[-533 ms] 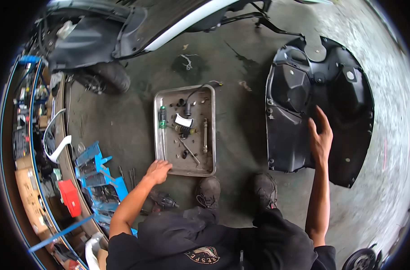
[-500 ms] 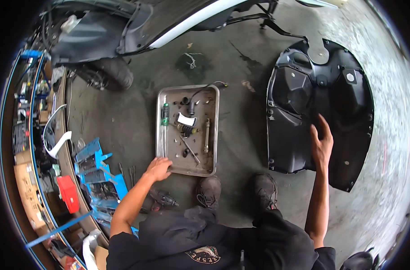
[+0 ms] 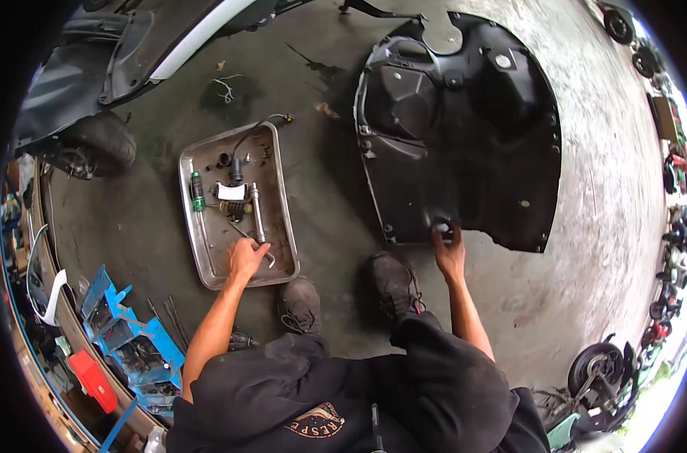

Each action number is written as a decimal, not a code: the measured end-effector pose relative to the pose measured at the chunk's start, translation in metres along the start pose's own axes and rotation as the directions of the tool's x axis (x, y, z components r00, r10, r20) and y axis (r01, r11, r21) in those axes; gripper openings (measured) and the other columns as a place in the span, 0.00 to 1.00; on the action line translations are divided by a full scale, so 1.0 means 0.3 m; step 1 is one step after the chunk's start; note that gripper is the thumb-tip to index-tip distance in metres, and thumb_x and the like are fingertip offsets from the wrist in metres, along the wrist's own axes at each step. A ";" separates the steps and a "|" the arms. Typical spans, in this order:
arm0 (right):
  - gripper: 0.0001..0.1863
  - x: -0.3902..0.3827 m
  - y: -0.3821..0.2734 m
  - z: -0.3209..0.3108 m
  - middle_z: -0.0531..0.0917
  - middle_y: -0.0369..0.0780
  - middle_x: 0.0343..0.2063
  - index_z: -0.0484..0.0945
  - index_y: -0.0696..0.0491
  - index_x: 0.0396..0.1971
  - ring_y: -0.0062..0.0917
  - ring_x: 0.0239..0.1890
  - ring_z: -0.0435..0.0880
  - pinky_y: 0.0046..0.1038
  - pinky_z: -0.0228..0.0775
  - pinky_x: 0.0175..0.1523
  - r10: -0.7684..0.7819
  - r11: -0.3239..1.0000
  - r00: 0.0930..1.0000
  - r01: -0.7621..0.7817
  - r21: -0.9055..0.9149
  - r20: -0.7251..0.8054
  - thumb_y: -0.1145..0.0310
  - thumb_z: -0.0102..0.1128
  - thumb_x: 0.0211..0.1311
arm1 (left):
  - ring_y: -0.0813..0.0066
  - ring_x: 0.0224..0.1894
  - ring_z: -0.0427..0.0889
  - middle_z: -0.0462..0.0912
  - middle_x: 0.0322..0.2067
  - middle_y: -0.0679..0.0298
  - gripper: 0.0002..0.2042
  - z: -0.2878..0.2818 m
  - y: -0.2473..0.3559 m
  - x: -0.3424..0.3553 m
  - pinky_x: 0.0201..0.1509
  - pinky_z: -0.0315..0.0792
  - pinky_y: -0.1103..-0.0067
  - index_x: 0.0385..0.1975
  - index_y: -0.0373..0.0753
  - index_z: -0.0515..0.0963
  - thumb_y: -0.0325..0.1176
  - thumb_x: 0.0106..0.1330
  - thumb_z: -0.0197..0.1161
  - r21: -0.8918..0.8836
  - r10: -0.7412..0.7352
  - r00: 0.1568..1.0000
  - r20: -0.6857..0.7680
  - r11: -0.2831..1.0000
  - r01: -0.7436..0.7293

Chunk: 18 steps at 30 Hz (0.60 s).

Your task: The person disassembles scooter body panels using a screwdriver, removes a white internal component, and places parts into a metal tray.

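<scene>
My left hand (image 3: pixel 247 259) reaches into the near end of a metal tray (image 3: pixel 289 257). Its fingers are closed on a thin L-shaped wrench (image 3: pixel 269 257), whose bent end sticks out past them. On my right, a large black plastic panel (image 3: pixel 464 181) lies on the floor. My right hand (image 3: pixel 451 255) pinches the panel's near edge between thumb and fingers. Also in the tray are a green-handled screwdriver (image 3: pixel 198 192), a socket extension bar (image 3: pixel 257 211), a white piece (image 3: pixel 231 192) and a black part with a cable (image 3: pixel 237 167).
A scooter with its wheel (image 3: pixel 94 147) stands at the far left. Blue tool case (image 3: pixel 136 343), red box (image 3: pixel 93 380) and shelving lie to the left. My shoes (image 3: pixel 392 283) stand between tray and panel. Another wheel (image 3: pixel 596 366) is at the near right.
My view has shifted to the right. My left hand has gone from the tray's rim onto the wrench inside. My right hand has come from above the panel to its near edge.
</scene>
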State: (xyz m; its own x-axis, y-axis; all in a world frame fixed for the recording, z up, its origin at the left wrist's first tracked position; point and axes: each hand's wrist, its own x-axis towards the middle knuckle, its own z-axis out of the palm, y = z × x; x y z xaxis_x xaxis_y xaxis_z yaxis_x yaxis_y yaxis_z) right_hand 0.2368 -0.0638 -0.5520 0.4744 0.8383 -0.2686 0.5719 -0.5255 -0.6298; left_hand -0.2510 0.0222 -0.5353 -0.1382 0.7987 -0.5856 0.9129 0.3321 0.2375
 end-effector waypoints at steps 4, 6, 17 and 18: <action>0.26 0.080 0.008 -0.057 0.86 0.48 0.38 0.78 0.53 0.51 0.42 0.43 0.86 0.38 0.76 0.48 0.051 0.987 0.981 -0.021 -0.157 0.186 0.51 0.66 0.60 | 0.51 0.35 0.86 0.86 0.27 0.49 0.20 0.016 -0.030 0.017 0.44 0.77 0.62 0.25 0.34 0.85 0.49 0.55 0.73 -0.035 -0.005 1.000 -0.006 0.999 0.004; 0.25 0.116 0.004 -0.091 0.86 0.48 0.39 0.79 0.50 0.51 0.45 0.46 0.85 0.41 0.76 0.50 0.088 0.972 0.961 -0.025 -0.235 0.262 0.51 0.65 0.59 | 0.52 0.35 0.86 0.86 0.27 0.50 0.19 0.016 -0.036 0.010 0.45 0.77 0.63 0.26 0.34 0.84 0.47 0.56 0.72 -0.086 -0.033 0.999 0.030 0.996 0.036; 0.18 0.103 -0.174 -0.134 0.86 0.50 0.43 0.86 0.45 0.45 0.47 0.47 0.85 0.44 0.78 0.54 0.108 0.713 0.921 0.190 -0.675 0.374 0.64 0.55 0.55 | 0.69 0.23 0.84 0.83 0.24 0.57 0.09 -0.053 -0.206 0.047 0.24 0.79 0.73 0.41 0.32 0.74 0.30 0.66 0.57 -0.442 -0.092 0.993 0.071 0.890 0.114; 0.17 0.100 -0.172 -0.139 0.86 0.50 0.43 0.86 0.46 0.44 0.47 0.46 0.86 0.44 0.78 0.53 0.132 0.689 0.909 0.202 -0.696 0.394 0.65 0.55 0.55 | 0.68 0.23 0.83 0.82 0.24 0.56 0.09 -0.060 -0.212 0.041 0.24 0.79 0.72 0.41 0.32 0.74 0.30 0.67 0.56 -0.436 -0.085 0.994 0.069 0.893 0.107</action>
State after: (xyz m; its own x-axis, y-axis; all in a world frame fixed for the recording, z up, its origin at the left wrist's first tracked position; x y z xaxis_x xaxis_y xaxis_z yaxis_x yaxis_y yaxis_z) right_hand 0.2495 -0.0175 -0.4972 0.2429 0.7505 -0.6146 0.9558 -0.2934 0.0195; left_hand -0.3177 0.0198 -0.5437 -0.1887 0.7313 -0.6554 0.6333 0.6007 0.4880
